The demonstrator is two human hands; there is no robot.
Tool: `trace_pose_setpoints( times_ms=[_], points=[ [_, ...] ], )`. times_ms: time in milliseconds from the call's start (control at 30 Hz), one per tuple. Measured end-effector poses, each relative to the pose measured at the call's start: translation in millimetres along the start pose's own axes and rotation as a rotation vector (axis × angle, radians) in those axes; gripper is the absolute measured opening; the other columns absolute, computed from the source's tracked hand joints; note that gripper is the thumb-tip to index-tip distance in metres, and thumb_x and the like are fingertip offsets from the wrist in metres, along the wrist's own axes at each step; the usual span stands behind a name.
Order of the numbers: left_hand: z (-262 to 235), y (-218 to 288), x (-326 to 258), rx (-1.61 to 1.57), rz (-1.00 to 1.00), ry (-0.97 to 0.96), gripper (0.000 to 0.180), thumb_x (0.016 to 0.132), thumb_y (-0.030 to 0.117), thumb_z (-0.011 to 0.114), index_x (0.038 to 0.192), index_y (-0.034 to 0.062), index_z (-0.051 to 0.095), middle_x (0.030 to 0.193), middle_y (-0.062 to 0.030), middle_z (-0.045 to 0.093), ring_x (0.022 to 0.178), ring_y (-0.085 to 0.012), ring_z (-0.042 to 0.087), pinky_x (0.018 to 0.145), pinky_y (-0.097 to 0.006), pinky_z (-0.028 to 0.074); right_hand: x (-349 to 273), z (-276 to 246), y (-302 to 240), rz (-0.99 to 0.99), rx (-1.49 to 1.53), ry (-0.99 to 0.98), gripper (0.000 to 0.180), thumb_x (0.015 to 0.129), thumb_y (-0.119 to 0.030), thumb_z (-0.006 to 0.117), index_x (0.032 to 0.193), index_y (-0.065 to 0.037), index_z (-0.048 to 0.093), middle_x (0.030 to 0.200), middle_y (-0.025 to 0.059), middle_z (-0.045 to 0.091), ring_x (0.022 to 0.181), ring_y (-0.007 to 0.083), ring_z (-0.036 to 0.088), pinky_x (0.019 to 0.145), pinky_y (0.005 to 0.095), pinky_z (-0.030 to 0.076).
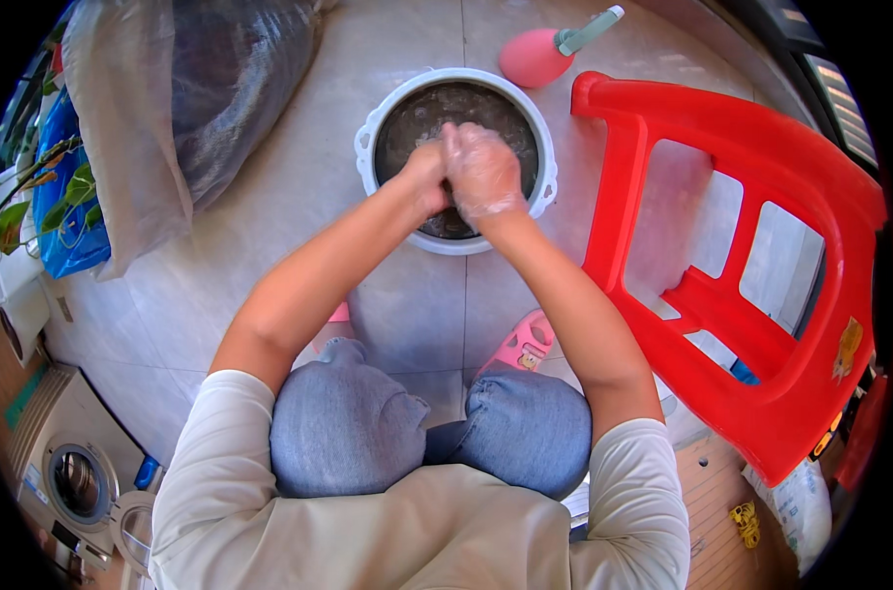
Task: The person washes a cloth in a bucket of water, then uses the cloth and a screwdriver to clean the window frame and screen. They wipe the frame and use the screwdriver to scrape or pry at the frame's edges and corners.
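Basin (pixel 373 133) contents murky under hands (pixel 466 177)

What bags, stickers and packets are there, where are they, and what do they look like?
Big clear plastic bag: upper left on the floor, bulging, dark stuff inside.
Blue bag: far left beside the plant, crumpled, shiny.
Sticker: right side of the red plastic chair, small, yellow and orange.
White sack: lower right corner, lumpy.

Basin (pixel 368 147) left of chair (pixel 761 324)
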State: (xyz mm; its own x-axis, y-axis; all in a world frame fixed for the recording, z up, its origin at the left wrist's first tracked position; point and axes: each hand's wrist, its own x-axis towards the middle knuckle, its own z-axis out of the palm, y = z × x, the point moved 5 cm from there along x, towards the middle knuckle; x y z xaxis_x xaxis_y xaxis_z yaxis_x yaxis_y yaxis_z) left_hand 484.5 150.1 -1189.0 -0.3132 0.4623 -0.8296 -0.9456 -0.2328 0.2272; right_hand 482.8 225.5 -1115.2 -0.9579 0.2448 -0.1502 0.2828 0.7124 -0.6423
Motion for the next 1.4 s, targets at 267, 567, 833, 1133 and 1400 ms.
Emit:
trace_pose_setpoints(
  times_ms=[267,567,833,1133,1400],
  points=[
    [13,10,-25,-0.162,0.072,-0.047,0.020,0.091,0.021,0.051,0.101,0.0052,0.057,0.101,-0.0124,0.061,0.093,-0.0245,0.060,0.085,-0.042,0.049,-2,-10,-36,-0.137,-0.019,0.031,0.035,0.093,-0.027,0.043,0.075,-0.003,0.060,0.082,0.0200,0.060,0.082,0.0367,0.056,0.073,0.0434,0.045],
    [13,16,-52,0.071,0.007,-0.017,0.022,0.089,0.020,0.054,0.099,0.0005,0.058,0.098,-0.0109,0.061,0.086,-0.0229,0.063,0.076,-0.038,0.053,22,-21,10,0.115,0.070,-0.028,0.038,0.092,-0.032,0.045,0.078,0.000,0.060,0.078,0.0204,0.060,0.074,0.0340,0.058,0.072,0.0412,0.044],
    [-12,28,-5,1.132,0.294,0.037,0.023,0.084,0.020,0.061,0.096,0.0010,0.063,0.090,-0.0087,0.065,0.078,-0.0155,0.060,0.071,-0.027,0.048,3,17,83,0.462,0.293,-0.396,0.036,0.081,-0.012,0.061,0.113,0.002,0.052,0.104,0.0157,0.060,0.095,0.0239,0.060,0.081,0.0330,0.050],
    [-1,43,-29,1.006,0.371,-0.252,0.022,0.083,0.021,0.065,0.093,0.0012,0.063,0.084,-0.0036,0.063,0.079,-0.0100,0.056,0.074,-0.026,0.045,-1,-32,20,0.041,-0.133,-0.390,0.025,0.081,-0.016,0.058,0.102,-0.003,0.059,0.100,0.0204,0.060,0.097,0.0374,0.055,0.083,0.0415,0.045],
    [-19,54,-25,1.320,0.437,-0.078,0.028,0.080,0.023,0.067,0.095,-0.0010,0.061,0.079,-0.0086,0.062,0.071,-0.0156,0.059,0.066,-0.029,0.049,-7,-57,25,0.303,0.098,-0.284,0.032,0.085,-0.014,0.049,0.114,-0.001,0.048,0.100,0.0268,0.059,0.097,0.0344,0.059,0.080,0.0397,0.047]
  ],
)
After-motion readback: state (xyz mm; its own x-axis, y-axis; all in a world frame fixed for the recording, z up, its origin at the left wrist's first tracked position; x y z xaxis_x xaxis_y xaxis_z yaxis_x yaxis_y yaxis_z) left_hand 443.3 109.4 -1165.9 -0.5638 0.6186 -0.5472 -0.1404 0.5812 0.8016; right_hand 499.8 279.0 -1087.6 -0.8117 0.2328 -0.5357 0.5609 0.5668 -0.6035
